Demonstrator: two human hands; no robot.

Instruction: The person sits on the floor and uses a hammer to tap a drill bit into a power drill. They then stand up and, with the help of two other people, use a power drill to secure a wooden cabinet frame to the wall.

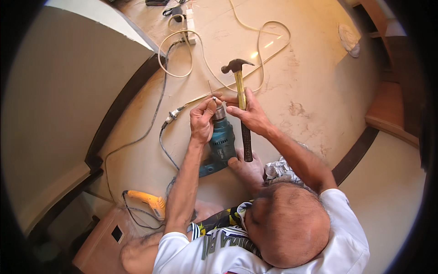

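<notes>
Mid-frame, the teal drill (222, 140) is pinched at its tip by the left hand (202, 122); the hammer (240, 86), gripped by the right hand (253, 115), is best kept clear of the thin bit (210, 88)

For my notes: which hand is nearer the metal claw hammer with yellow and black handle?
Right. The right hand holds the hammer; the left hand is left of it, at the silver chuck of the teal drill.

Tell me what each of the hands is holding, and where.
Right hand: hammer, about midway along its handle. Left hand: at the front end of the drill; exactly what it grips can't be told.
</notes>
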